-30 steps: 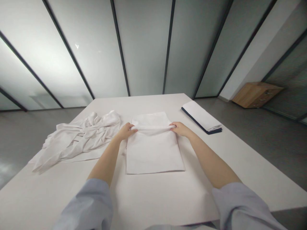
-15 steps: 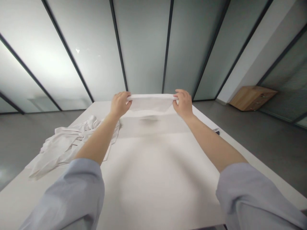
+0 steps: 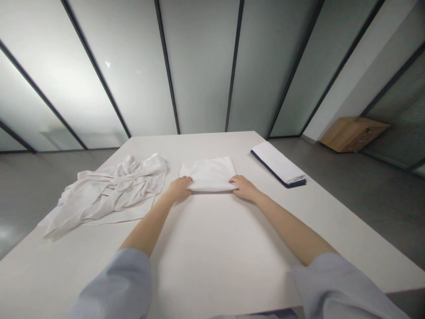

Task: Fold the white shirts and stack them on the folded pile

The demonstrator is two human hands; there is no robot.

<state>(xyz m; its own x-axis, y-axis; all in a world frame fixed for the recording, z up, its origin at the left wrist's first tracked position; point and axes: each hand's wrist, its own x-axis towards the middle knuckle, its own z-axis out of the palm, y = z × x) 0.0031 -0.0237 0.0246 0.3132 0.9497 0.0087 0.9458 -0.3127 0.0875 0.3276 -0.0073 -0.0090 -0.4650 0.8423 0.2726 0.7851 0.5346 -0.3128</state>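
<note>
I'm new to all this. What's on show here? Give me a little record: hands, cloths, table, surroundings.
Left hand: holds the near left corner of the folded cloth
Right hand: holds its near right corner
Folded cloth: white, flat on the table, between the hands
Crumpled cloth: white, loosely heaped, on the left
Stack: neatly folded, white on top, dark layer showing along its edge, on the right
Sleeves: pale blue-grey
Background: frosted panels; wooden cabinet beyond the table, far right
</note>
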